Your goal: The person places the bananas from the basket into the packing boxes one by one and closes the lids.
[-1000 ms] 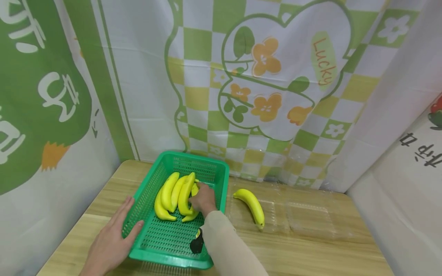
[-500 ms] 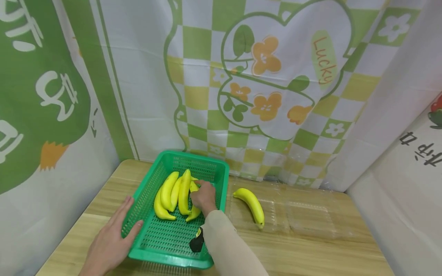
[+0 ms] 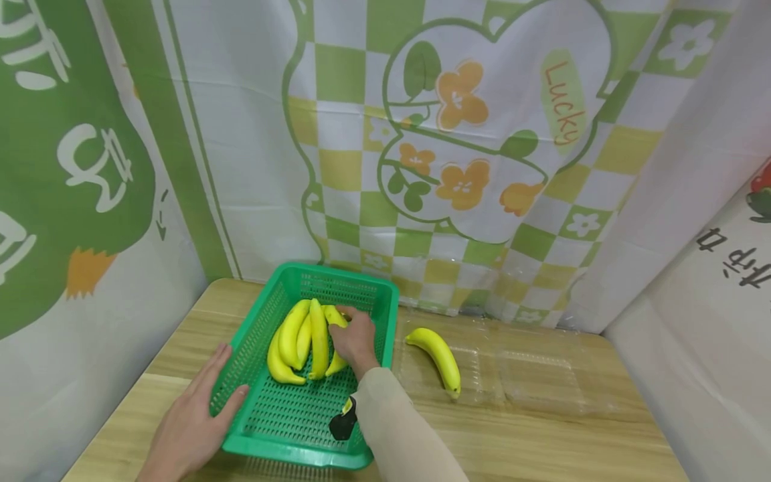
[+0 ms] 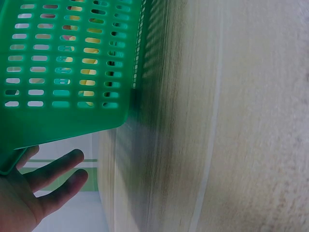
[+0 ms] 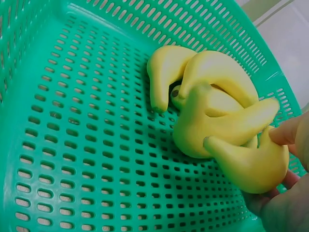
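Observation:
A green slotted plastic basket stands on the table, with several yellow bananas bunched in its far half. Inside it, my right hand pinches the rightmost banana between thumb and fingers; in the right wrist view this banana lies against the others. My left hand rests at the basket's left rim, thumb over the inside and fingers along the outer wall. Those fingers look spread and fairly straight in the left wrist view. My right hand hides part of the pinched banana in the head view.
One more banana lies right of the basket, over the left part of a clear plastic container. A small black object shows beneath my right sleeve. Patterned cloth walls enclose the wooden tabletop.
Within the basket, the banana beside my right hand has swung more upright and shifted left. The pinched banana has been turned a little. My left hand has stayed at the rim.

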A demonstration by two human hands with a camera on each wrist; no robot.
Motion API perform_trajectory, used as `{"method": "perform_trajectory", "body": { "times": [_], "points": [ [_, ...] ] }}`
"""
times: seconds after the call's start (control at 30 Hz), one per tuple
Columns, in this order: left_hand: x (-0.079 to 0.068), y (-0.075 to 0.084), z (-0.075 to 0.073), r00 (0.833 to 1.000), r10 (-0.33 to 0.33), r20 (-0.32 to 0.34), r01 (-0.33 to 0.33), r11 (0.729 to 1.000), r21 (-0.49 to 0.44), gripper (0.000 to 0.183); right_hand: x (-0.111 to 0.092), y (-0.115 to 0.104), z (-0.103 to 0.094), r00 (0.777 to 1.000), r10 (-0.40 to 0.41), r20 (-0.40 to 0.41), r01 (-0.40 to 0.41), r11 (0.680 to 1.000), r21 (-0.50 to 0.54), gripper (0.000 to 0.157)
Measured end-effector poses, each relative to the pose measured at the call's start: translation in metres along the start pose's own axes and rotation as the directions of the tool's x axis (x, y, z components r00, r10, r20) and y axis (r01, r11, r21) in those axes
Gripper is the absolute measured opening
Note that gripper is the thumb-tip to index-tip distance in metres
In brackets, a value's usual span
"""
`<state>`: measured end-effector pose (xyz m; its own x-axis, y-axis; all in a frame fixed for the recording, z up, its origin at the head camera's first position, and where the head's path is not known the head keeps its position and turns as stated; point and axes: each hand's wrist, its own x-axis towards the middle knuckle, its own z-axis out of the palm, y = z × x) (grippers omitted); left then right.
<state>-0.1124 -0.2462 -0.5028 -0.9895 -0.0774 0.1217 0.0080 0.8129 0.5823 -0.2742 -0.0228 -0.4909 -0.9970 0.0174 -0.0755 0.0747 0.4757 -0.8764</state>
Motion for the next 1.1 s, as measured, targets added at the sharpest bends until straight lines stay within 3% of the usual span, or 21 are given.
{"method": "perform_trajectory", "body": {
  "times": [0.27,0.77,1.1],
  "points": [
    [0.0005,-0.0004,-0.0003,1.0,-0.01,0.009,0.01,1.0,0.007,0.078,0.0012,-0.0036,-0.003,0.998,-0.052,-0.041,0.056,0.993,0.108,0.041],
    [0.0,-0.0027,-0.0019,0.999,-0.02,0.026,0.02,1.0,0.015,0.079,0.0,-0.0073,-0.0047,1.0,0.003,0.008,-0.006,0.953,0.303,0.037],
    [0.0008,-0.0026,-0.0001,0.999,-0.03,0.033,0.03,0.999,0.023,0.078,0.0004,-0.0054,-0.0062,1.0,-0.012,-0.004,0.013,0.937,0.35,0.035]
  ]
}}
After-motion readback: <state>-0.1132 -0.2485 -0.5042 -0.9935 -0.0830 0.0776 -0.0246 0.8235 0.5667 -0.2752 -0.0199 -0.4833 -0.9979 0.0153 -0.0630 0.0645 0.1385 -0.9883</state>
